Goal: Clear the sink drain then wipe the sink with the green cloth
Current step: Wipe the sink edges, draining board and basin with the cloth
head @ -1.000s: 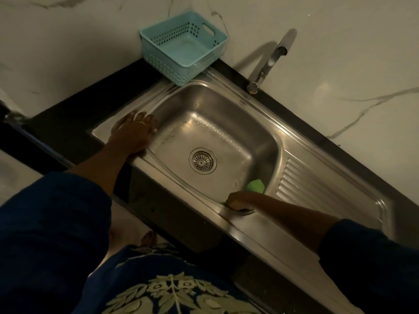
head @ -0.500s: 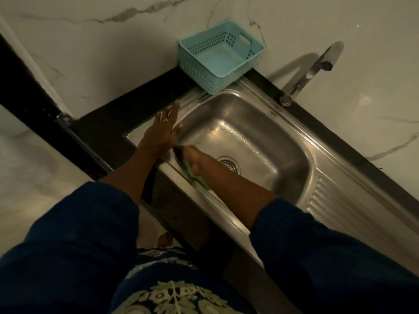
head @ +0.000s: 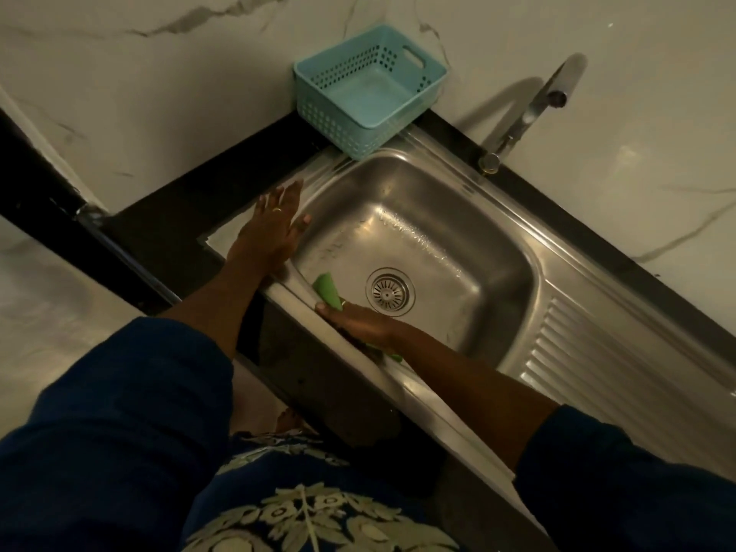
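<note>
Green cloth, soft and folded, is pressed under the right hand against the near inner wall of the stainless steel sink, the grip flat on it. The round metal drain strainer looks clear, so wiping remains. The left hand rests splayed on the left rim. The far basin lies open; a pale blue perforated plastic basket crowds the far corner.

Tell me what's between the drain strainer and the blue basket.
Only bare, wet sink basin lies between the drain strainer and the blue basket, as the head view shows.
</note>
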